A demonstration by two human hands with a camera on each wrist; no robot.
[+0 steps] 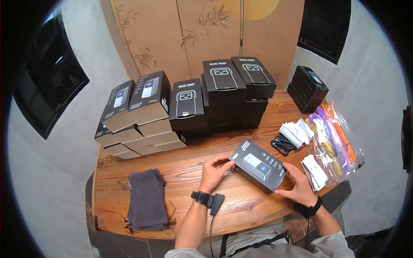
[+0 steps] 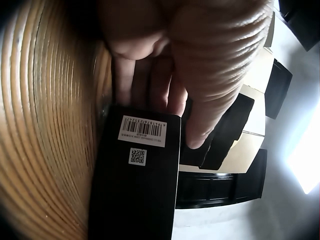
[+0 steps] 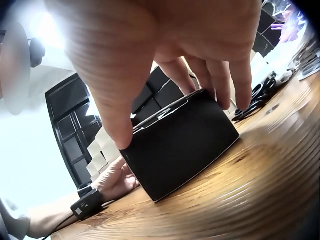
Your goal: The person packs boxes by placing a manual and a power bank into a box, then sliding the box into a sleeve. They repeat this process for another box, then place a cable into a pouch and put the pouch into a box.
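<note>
A black product box (image 1: 259, 165) with a device pictured on its top lies tilted on the wooden table (image 1: 172, 172) in front of me. My left hand (image 1: 215, 168) grips its near-left end, thumb on top. My right hand (image 1: 299, 185) holds the opposite end, fingers curled round the edge. The left wrist view shows the black product box (image 2: 137, 185) with its barcode label and QR code, and my left hand's fingers (image 2: 150, 85) behind it. In the right wrist view my right hand's fingers (image 3: 210, 75) clasp the black product box (image 3: 182, 142) at its top edge.
Stacks of black and tan boxes (image 1: 142, 116) and taller black boxes (image 1: 232, 92) line the back of the table. A dark stack (image 1: 307, 88) sits far right. A grey folded cloth pile (image 1: 146, 200) lies left. Black cables (image 1: 282, 144), white packets (image 1: 297, 132) and plastic bags (image 1: 335, 137) lie right.
</note>
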